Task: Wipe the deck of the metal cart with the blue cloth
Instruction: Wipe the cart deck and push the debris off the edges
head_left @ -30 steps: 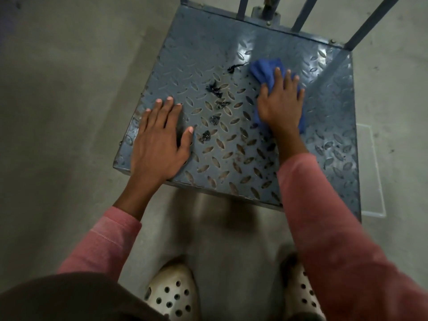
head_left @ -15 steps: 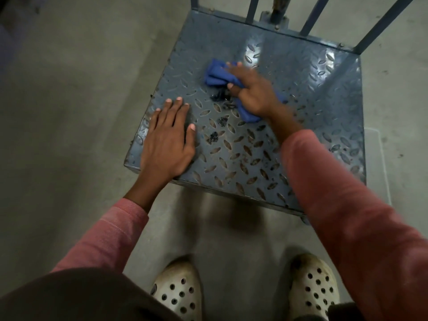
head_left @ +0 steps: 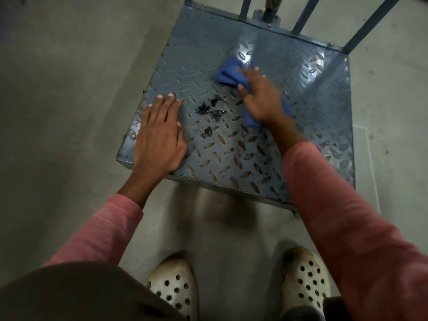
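The metal cart's deck [head_left: 308, 117] is grey-blue tread plate, seen from above. A bunched blue cloth [head_left: 228, 75] lies on its middle. My right hand [head_left: 261, 98] presses down on the cloth with fingers laid over it, and cloth shows past the fingertips and below the wrist. My left hand [head_left: 159, 137] rests flat on the deck's near left corner, fingers straight. Several dark scraps of debris [head_left: 209, 110] sit on the plate between the two hands.
Upright bars of the cart's frame [head_left: 368, 24] rise along the far edge. Concrete floor [head_left: 69, 89] surrounds the cart. My two perforated white clogs [head_left: 173, 288] stand just in front of the deck's near edge.
My right hand swept the cloth from the right of the deck to its middle, and the dark scraps have shifted nearer together. The left hand stayed flat on the near left corner.
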Motion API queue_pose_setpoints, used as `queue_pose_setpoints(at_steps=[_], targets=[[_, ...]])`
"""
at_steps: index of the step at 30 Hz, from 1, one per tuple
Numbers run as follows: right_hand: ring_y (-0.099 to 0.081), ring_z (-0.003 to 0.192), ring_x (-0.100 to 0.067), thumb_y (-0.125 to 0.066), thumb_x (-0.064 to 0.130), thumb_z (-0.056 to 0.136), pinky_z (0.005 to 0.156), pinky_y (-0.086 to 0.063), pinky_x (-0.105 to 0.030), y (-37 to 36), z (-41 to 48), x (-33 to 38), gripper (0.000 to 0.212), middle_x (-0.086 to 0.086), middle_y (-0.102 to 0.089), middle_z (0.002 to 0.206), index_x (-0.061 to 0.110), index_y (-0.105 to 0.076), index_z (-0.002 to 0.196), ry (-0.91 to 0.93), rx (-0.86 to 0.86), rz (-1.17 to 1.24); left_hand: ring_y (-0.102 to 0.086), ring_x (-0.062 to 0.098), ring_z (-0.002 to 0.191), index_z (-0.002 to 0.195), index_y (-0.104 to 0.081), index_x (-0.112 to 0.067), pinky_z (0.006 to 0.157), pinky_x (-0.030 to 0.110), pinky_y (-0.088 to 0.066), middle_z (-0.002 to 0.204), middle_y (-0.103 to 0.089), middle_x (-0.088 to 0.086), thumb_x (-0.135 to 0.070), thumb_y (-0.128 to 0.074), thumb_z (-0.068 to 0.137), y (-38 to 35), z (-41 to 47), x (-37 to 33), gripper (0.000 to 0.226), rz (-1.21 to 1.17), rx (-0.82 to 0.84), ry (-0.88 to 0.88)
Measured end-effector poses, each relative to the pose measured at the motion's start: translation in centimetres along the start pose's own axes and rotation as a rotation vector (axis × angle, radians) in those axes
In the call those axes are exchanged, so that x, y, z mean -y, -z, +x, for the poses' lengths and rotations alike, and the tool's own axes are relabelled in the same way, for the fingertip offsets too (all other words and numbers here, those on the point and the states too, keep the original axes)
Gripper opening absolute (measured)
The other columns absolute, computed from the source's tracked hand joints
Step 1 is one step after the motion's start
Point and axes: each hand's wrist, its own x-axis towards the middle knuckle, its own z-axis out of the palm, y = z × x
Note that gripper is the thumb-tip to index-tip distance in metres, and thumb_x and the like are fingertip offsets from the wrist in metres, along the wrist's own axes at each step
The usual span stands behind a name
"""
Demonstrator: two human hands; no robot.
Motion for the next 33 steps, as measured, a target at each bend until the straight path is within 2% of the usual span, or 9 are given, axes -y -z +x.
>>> queue_pose_setpoints(at_steps=[5,8,11,14,19,22,25,29,33], targets=[[-0.041,0.144,-0.026,-0.049,0.013,0.101,0.119,-0.025,-0.029,-2.6,-3.0,3.0,0.047,-0.012,-0.049,0.152,0.010,-0.047,0.148,0.244,0.151,0.177,-0.019,0.030,0.159,0.159,-0.032,-0.005,0.131,0.044,-0.009,0.169,-0.028,0.015,-0.022,-0.031,0.105,0.1,-0.3,0.0,0.057,-0.001,-0.031,-0.002],[-0.063,0.108,-0.022,-0.044,0.020,0.104,0.101,-0.050,-0.043,0.3,-1.8,1.1,0.035,-0.012,-0.065,0.119,0.011,-0.057,0.135,0.050,0.116,0.206,-0.021,0.029,0.159,0.158,-0.035,-0.005,0.131,0.043,-0.011,0.168,-0.030,0.014,-0.017,-0.037,0.107,-0.2,-0.5,0.3,0.053,-0.028,-0.049,0.008],[-0.060,0.105,-0.027,-0.045,0.024,0.103,0.099,-0.046,-0.049,2.1,-0.5,-1.5,0.034,-0.018,-0.065,0.117,0.006,-0.060,0.128,-0.142,-0.052,0.150,-0.022,0.029,0.158,0.158,-0.036,-0.005,0.131,0.044,-0.012,0.167,-0.033,0.014,-0.016,-0.037,0.106,-0.5,-0.4,0.3,0.053,-0.052,-0.070,0.035],[-0.058,0.120,-0.030,-0.044,0.025,0.101,0.103,-0.042,-0.038,0.4,-1.6,1.0,0.042,-0.017,-0.062,0.133,0.007,-0.056,0.138,-0.071,-0.020,0.120,-0.023,0.029,0.158,0.158,-0.036,-0.004,0.131,0.043,-0.012,0.167,-0.033,0.015,-0.015,-0.037,0.106,-0.7,0.0,0.4,0.053,-0.061,-0.076,0.046],[-0.052,0.135,-0.031,-0.049,0.017,0.099,0.113,-0.039,-0.039,-4.1,-5.8,6.8,0.045,-0.015,-0.056,0.146,0.009,-0.054,0.143,0.146,0.050,0.272,-0.032,0.036,0.154,0.155,-0.039,0.003,0.130,0.047,-0.019,0.162,-0.039,0.023,-0.012,-0.035,0.096,-0.4,-0.2,-0.1,0.061,-0.081,-0.098,0.061],[-0.062,0.118,-0.029,-0.049,0.018,0.099,0.105,-0.047,-0.043,-3.5,-5.9,6.5,0.040,-0.014,-0.066,0.129,0.007,-0.059,0.136,0.141,0.044,0.359,-0.031,0.036,0.154,0.154,-0.040,0.003,0.130,0.048,-0.020,0.162,-0.039,0.023,-0.014,-0.032,0.092,-0.1,-0.6,0.1,0.065,-0.085,-0.094,0.048],[-0.065,0.097,-0.027,-0.044,0.027,0.101,0.089,-0.052,-0.050,-0.7,-5.0,2.5,0.036,-0.013,-0.068,0.107,0.008,-0.062,0.126,-0.056,-0.039,0.295,-0.028,0.034,0.155,0.154,-0.041,0.000,0.130,0.049,-0.019,0.164,-0.037,0.019,-0.016,-0.031,0.096,-0.2,-1.0,0.9,0.061,-0.061,-0.080,0.007],[-0.058,0.113,-0.027,-0.047,0.023,0.102,0.104,-0.043,-0.044,0.9,-4.8,-0.3,0.037,-0.013,-0.063,0.125,0.007,-0.058,0.133,-0.169,-0.131,0.165,-0.027,0.033,0.156,0.155,-0.041,-0.002,0.130,0.048,-0.017,0.164,-0.037,0.018,-0.018,-0.030,0.099,-0.5,-1.3,0.6,0.059,-0.045,-0.094,0.033],[-0.049,0.136,-0.031,-0.045,0.016,0.104,0.110,-0.038,-0.041,-2.8,-7.3,5.0,0.045,-0.013,-0.048,0.152,0.015,-0.046,0.149,-0.028,-0.086,0.163,-0.025,0.031,0.157,0.157,-0.038,-0.003,0.131,0.045,-0.014,0.166,-0.035,0.017,-0.011,-0.040,0.100,-0.4,-1.2,0.0,0.058,-0.033,-0.084,0.069]])
